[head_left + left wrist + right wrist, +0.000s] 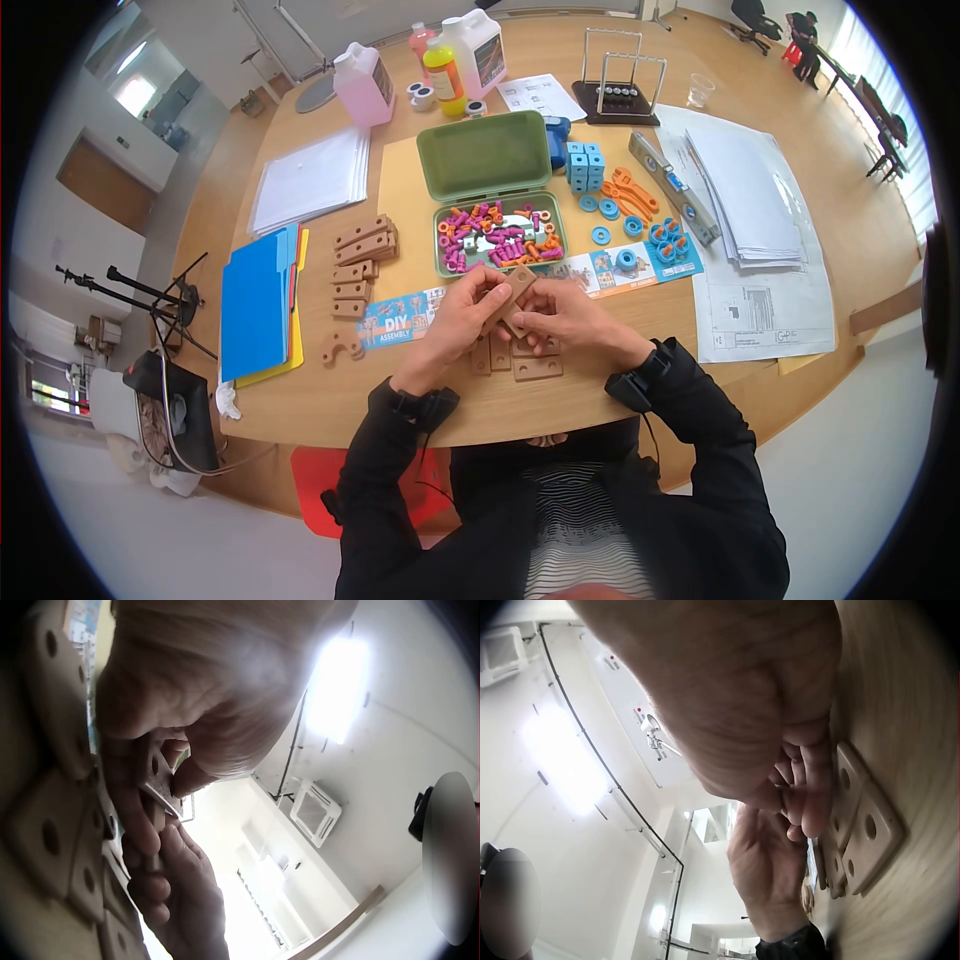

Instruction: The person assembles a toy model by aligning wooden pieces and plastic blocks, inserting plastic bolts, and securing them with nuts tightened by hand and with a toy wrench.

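One brown strip (519, 285) — my left hand (464, 312) and right hand (578, 316) are both pinching it above the table (420, 412), near an open green box (483, 165) where purple and orange bolts (508, 252) are lying.

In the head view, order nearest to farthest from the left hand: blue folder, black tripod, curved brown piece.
1. Curved brown piece: left of the left hand.
2. Blue folder: farther left on the table.
3. Black tripod: farthest left, off the table.

White "DIY ASSEMBLY" lettering on the printed blue panel (392, 320), toward the bench's (330, 405) eight o'clock.
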`<state>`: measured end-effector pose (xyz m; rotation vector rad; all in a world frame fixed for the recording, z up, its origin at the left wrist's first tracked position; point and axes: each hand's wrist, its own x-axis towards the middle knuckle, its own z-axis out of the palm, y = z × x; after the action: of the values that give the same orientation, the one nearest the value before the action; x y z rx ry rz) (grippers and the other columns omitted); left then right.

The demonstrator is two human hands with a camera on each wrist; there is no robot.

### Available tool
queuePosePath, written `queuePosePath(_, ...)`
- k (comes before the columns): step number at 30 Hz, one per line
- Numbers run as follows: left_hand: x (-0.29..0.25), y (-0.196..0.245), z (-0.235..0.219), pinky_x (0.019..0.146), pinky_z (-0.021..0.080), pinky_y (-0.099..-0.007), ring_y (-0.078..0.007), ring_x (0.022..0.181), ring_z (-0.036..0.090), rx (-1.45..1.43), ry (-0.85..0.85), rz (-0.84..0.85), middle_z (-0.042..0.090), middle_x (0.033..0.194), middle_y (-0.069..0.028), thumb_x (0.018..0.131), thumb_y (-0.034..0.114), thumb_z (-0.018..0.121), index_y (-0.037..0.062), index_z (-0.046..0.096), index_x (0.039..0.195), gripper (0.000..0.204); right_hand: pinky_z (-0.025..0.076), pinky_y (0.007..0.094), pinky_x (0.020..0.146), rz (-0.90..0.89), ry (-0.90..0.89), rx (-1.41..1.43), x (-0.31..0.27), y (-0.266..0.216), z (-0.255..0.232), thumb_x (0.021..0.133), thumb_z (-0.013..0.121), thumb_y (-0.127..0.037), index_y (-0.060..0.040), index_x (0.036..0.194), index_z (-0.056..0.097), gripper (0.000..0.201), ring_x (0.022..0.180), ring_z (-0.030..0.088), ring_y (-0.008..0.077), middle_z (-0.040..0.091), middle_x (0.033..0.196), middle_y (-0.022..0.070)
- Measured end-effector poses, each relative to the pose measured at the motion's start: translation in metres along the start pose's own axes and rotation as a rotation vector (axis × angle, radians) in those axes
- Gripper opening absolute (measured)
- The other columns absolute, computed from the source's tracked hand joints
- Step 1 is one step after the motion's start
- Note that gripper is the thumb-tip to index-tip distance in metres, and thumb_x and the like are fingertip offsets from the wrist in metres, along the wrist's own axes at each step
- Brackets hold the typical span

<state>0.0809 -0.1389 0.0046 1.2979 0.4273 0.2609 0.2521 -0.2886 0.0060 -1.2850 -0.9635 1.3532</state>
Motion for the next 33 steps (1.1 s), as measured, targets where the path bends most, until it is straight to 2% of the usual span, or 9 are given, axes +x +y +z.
queuePosePath(5,-0.003,0.005,0.003,0.063,0.059,-0.0244,-0.0134,0.077,0.072,0.057,0.0,-0.008,0.071,0.1,-0.0059,0.11,0.019,0.065,0.0006,0.062,0.121,0.022,0.062,0.0264,0.062,0.002,-0.021,0.036,-0.002,-0.004,0.001,0.108,0.068,-0.018,0.0013,0.116,0.064,0.022,0.074,0.07,0.011,0.071,0.092,0.0047)
queuePosePath(12,-0.006,0.011,0.009,0.063,0.058,-0.0239,-0.0126,0.072,0.072,0.081,0.017,0.004,0.075,0.096,-0.0065,0.107,0.018,0.069,-0.0018,0.067,0.12,0.024,0.058,0.0229,0.06,-0.037,-0.002,0.047,0.002,0.002,-0.004,0.109,0.066,-0.029,-0.0014,0.122,0.065,0.031,0.073,0.069,0.0085,0.072,0.093,0.004)
queuePosePath(21,-0.005,0.011,0.005,0.072,0.063,-0.0279,-0.0144,0.09,0.073,-0.032,0.064,0.023,0.074,0.107,-0.0086,0.106,0.018,0.07,-0.0022,0.069,0.122,0.026,0.058,0.023,0.055,-0.023,0.065,0.081,-0.004,-0.009,-0.002,0.108,0.068,-0.023,0.0005,0.123,0.067,0.028,0.069,0.071,0.0097,0.075,0.093,0.0065)
queuePosePath(29,-0.005,0.01,0.001,0.091,0.06,-0.031,-0.0145,0.107,0.069,-0.023,0.002,0.079,0.072,0.118,-0.0082,0.102,0.007,0.07,-0.0009,0.065,0.13,0.029,0.058,0.0241,0.054,-0.028,0.107,0.106,-0.003,-0.006,-0.006,0.106,0.07,-0.021,0.0012,0.124,0.068,0.029,0.069,0.071,0.0117,0.075,0.095,0.0084)
queuePosePath(33,-0.007,0.014,0.002,0.093,0.06,-0.0298,-0.0141,0.107,0.069,-0.034,0.008,0.052,0.072,0.117,-0.0084,0.102,0.006,0.071,-0.0005,0.065,0.13,0.03,0.058,0.0244,0.054,-0.011,0.107,0.111,-0.004,-0.009,-0.005,0.104,0.073,-0.017,0.0012,0.124,0.068,0.028,0.069,0.071,0.0116,0.075,0.095,0.0079)
